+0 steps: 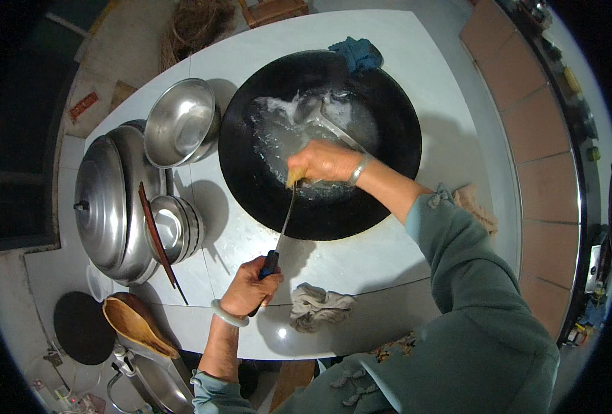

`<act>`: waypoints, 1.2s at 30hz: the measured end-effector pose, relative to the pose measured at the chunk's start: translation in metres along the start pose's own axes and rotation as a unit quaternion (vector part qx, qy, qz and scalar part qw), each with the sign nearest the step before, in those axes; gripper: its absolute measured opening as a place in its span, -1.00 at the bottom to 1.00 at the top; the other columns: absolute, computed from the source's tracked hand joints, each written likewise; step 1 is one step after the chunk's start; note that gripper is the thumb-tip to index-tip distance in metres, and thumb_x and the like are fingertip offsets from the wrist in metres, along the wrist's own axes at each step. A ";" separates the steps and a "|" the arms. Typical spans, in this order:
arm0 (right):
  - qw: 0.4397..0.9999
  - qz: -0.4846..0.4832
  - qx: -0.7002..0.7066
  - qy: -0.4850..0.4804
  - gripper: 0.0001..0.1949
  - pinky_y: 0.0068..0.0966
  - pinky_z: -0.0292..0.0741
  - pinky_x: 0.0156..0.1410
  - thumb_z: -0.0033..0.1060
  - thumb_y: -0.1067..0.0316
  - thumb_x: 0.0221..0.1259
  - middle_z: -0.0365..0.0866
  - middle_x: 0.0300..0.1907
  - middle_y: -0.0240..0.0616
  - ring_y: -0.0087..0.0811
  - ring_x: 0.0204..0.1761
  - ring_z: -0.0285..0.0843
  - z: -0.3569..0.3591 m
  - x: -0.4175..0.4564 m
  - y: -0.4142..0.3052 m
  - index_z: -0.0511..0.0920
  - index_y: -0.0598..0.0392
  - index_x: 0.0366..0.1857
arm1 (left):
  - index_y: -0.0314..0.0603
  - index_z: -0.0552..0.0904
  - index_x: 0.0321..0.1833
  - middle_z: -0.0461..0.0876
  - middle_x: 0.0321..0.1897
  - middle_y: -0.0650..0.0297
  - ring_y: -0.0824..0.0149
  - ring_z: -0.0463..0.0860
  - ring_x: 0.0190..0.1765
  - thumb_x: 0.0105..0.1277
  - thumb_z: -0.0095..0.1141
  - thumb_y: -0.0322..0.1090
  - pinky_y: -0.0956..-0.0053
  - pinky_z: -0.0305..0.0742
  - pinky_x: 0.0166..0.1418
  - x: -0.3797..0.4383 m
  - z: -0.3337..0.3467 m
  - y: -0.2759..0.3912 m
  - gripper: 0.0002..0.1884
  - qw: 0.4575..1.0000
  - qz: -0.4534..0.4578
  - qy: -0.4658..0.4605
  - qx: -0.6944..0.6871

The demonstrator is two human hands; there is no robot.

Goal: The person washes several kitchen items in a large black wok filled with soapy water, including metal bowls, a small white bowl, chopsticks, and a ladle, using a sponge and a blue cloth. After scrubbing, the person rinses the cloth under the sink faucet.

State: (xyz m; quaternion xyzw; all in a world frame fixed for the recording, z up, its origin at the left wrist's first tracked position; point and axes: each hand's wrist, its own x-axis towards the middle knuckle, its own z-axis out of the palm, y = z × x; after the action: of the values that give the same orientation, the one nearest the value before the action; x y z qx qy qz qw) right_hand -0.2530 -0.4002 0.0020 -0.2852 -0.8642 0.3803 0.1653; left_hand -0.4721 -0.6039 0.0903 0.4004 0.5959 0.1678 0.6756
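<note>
My left hand grips the black and blue handle of a long metal utensil near the front of the wok. Its thin shaft slants up over the wok's rim, and its far end is hidden at my right hand. My right hand pinches a yellowish scrubber around that end. Both are above a large black wok holding cloudy, sudsy water. A metal ladle or turner lies in the water, its handle passing behind my right wrist.
Left of the wok are a steel basin, stacked steel bowls with dark chopsticks across them, and a large lidded pot. A blue cloth drapes the wok's far rim. A grey rag lies near the table's front edge.
</note>
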 end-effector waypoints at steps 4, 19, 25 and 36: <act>0.981 0.078 0.136 0.110 -0.84 -0.47 0.52 -0.19 0.36 0.29 0.10 0.69 -0.38 -0.26 -0.49 -0.32 0.63 -0.018 -0.004 0.002 0.65 0.07 -0.28 | -0.34 0.50 -0.25 0.42 -0.71 0.35 0.54 0.34 -0.74 0.24 0.11 -0.48 0.63 0.21 -0.67 -0.004 -0.002 -0.006 -0.90 0.988 0.000 -0.038 -0.151; 0.576 0.262 0.699 0.332 -0.81 -0.37 0.64 -0.17 0.25 0.43 0.18 0.65 -0.27 -0.13 -0.29 -0.27 0.67 0.089 -0.010 0.002 0.57 0.28 -0.19 | -0.22 0.51 -0.29 0.25 -0.76 0.41 0.50 0.17 -0.79 0.41 0.03 -0.16 0.55 0.01 -0.72 0.090 0.075 -0.012 -0.75 0.859 0.039 -0.069 -0.506; 0.875 0.314 0.265 0.257 -0.81 -0.49 0.54 -0.12 0.31 0.40 0.10 0.66 -0.31 -0.26 -0.45 -0.27 0.60 0.071 -0.044 0.024 0.57 0.20 -0.24 | -0.21 0.40 -0.44 0.40 -0.76 0.27 0.39 0.41 -0.74 0.32 0.12 -0.30 0.44 0.28 -0.68 0.061 0.040 -0.032 -0.76 0.967 0.145 0.199 -0.065; 0.901 0.172 -0.282 0.280 -0.58 -0.16 0.36 0.30 0.23 0.37 0.05 0.45 0.13 0.17 0.10 0.18 0.39 0.027 -0.078 0.037 0.46 0.32 0.01 | -0.23 0.40 -0.32 0.55 -0.65 0.02 -0.05 0.59 -0.56 0.27 0.23 -0.17 0.19 0.45 -0.51 -0.085 -0.022 -0.182 -0.68 0.793 0.078 0.444 0.409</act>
State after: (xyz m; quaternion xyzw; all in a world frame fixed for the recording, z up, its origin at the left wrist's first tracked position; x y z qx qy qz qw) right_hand -0.1919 -0.4427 -0.0488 -0.5590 -0.7907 0.0476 0.2450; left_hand -0.5582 -0.7703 0.0132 0.5658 0.8102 0.1205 0.0943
